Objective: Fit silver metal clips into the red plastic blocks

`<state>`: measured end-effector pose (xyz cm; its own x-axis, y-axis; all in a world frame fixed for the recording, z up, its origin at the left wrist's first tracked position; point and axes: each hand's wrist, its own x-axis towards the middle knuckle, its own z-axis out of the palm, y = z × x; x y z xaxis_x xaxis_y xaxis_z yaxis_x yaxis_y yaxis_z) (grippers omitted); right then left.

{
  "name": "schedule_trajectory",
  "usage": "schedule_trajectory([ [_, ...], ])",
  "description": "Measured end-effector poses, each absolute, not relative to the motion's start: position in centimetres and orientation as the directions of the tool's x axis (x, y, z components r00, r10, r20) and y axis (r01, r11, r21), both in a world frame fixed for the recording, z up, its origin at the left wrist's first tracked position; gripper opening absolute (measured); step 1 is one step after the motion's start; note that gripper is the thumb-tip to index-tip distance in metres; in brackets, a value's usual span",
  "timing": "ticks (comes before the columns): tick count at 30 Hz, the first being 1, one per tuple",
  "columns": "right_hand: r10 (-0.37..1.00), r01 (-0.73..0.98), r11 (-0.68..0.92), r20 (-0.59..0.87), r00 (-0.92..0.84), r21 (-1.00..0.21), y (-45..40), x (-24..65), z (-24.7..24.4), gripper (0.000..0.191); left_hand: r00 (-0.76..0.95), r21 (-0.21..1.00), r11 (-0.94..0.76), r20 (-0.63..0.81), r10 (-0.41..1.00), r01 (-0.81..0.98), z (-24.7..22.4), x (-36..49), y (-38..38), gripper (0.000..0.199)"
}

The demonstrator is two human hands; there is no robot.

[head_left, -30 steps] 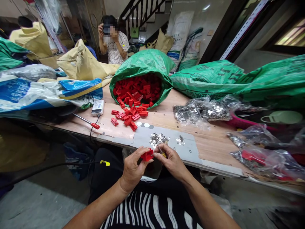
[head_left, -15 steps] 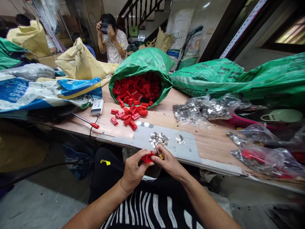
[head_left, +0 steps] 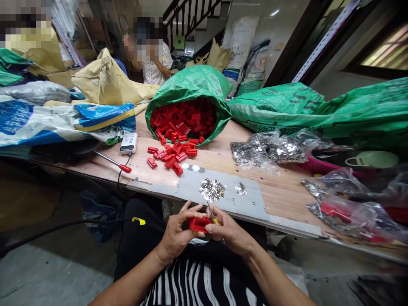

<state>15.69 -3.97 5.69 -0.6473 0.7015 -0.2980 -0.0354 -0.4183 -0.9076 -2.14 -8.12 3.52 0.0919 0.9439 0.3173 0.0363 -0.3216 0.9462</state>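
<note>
My left hand (head_left: 175, 233) grips a hollow red plastic part (head_left: 198, 224) between thumb and fingers, just off the table's front edge. Closed around a small yellow-handled tool (head_left: 215, 221) with a thin metal shaft, my right hand (head_left: 232, 231) also has its thumb against the red part's right end. The tool's tip points up and away from me; its exact shape is too small to tell. Beyond my hands, a heap of small metal plates (head_left: 212, 189) lies on a grey sheet (head_left: 251, 199), with a smaller pile (head_left: 240, 188) to its right.
A green sack (head_left: 194, 80) spills red parts (head_left: 174, 155) onto the table. At left are a red-handled screwdriver (head_left: 125, 168) and a white device (head_left: 128, 143) with a cable. Clear bags of metal pieces (head_left: 270, 148) lie at right. Another person (head_left: 153, 63) sits across.
Both hands have drawn down slightly toward my body with the red part and the tool. More of the part's hollow side shows, and my left fingers have lifted a little.
</note>
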Motion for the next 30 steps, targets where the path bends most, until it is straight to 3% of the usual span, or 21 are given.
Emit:
schedule_trajectory([
  [6,0.692,-0.026,-0.359,-0.248,-0.678,-0.933,-3.7,15.1,5.8,0.044,-0.023,0.952,-0.054,0.049,0.999,-0.303,2.5,-2.1,-7.9,0.032],
  [10,0.847,0.253,0.016,-0.121,-0.518,-0.967,-1.9,15.3,6.5,0.028,-0.152,0.941,-0.038,-0.015,0.988,-0.337,2.5,-2.4,-7.5,0.036],
  [12,0.896,0.463,0.251,0.022,-0.443,-0.85,-0.7,15.5,6.7,0.018,-0.168,0.953,-0.034,-0.018,0.986,-0.301,2.8,-2.6,-7.3,0.038],
  [14,0.895,0.62,0.384,0.112,-0.432,-0.684,0.4,15.5,6.7,0.012,-0.174,0.961,-0.029,-0.02,0.985,-0.275,3.0,-2.8,-7.2,0.04],
  [21,0.845,0.786,0.528,0.103,-0.525,-0.322,3.2,14.1,6.1,0.015,-0.207,0.957,-0.021,-0.041,0.977,-0.288,2.9,-3.0,-7.2,0.04],
  [25,0.835,0.811,0.539,0.017,-0.55,-0.227,4.1,13.3,6.4,0.013,-0.201,0.954,-0.006,-0.057,0.978,-0.298,2.9,-3.3,-7.2,0.039],
  [30,0.843,0.834,0.515,-0.059,-0.535,-0.198,4.7,12.8,7.0,0.009,-0.207,0.957,-0.009,-0.053,0.977,-0.291,2.9,-3.3,-7.0,0.039],
])
